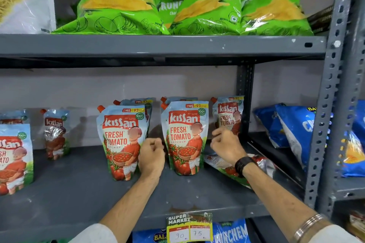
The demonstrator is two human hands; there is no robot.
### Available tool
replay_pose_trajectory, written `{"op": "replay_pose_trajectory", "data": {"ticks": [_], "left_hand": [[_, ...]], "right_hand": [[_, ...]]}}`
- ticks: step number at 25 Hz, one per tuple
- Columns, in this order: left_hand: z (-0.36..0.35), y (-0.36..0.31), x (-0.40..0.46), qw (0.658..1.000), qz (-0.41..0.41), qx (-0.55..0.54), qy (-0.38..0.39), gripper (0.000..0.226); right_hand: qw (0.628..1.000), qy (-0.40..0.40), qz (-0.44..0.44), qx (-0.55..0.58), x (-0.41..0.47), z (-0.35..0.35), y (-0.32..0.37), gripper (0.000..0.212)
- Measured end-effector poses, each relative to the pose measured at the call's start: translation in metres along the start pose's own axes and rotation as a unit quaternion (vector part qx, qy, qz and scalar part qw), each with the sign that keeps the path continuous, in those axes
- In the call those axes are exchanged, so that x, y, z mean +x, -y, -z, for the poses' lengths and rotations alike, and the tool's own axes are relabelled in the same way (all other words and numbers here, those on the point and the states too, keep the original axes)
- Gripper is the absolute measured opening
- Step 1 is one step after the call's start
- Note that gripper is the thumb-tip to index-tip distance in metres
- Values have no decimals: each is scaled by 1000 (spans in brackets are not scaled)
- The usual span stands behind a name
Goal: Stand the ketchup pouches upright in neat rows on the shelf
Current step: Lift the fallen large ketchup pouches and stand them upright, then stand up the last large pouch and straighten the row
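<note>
While most of the ketchup pouches already stand up, the job on the big grey shelf (79, 193) is not finished. Green chip bags (118, 10) fill the board above, and blue chip bags (296, 130) sit off to the right.

Two pouches stand at the front in the middle: the left front pouch (118, 142) and the right front pouch (184, 138). More pouches stand behind them. Another one stands at the back right, the corner pouch (229, 114). One fallen pouch (227, 165) lies flat on the shelf, partly under the right wrist.

What could go wrong? I think the pouches are soft and full, so a bump from an arm could tip one over, and it could knock the one behind it. The flat pouch may flop when it is picked up. The rows could also end up crooked, since the left front pouch leans a little.

The left hand (152, 156) is curled almost shut and holds nothing. It sits between the two front pouches, touching or almost touching the left one. The right hand (227, 146) is loosely curled too, with nothing in it, just in front of the corner pouch and above the fallen one.
</note>
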State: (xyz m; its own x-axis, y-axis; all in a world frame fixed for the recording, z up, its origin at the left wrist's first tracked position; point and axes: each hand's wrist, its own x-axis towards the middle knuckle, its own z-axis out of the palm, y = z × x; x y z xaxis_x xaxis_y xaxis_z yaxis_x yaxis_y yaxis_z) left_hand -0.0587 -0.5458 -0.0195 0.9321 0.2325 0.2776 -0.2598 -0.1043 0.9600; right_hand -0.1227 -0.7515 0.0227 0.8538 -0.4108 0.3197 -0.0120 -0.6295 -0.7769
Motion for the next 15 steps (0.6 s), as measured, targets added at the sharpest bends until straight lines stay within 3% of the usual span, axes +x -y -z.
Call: {"op": "replay_pose_trajectory", "data": {"ticks": [2, 6, 10, 12, 15], "left_hand": [[7, -4, -24, 997, -31, 64, -16, 27], [-7, -15, -62, 978, -66, 149, 134, 37], [-34, -11, -73, 949, -41, 166, 263, 22], [-46, -5, -73, 939, -41, 182, 289, 19], [-73, -4, -68, 932, -15, 173, 318, 24]], "right_hand": [[984, 55, 17, -171, -11, 2, -7, 29], [884, 92, 35, -457, -29, -14, -5, 49], [826, 34, 127, -548, -36, -22, -2, 22], [810, 42, 168, -560, -39, -17, 0, 23], [833, -1, 150, -533, -33, 11, 4, 24]]}}
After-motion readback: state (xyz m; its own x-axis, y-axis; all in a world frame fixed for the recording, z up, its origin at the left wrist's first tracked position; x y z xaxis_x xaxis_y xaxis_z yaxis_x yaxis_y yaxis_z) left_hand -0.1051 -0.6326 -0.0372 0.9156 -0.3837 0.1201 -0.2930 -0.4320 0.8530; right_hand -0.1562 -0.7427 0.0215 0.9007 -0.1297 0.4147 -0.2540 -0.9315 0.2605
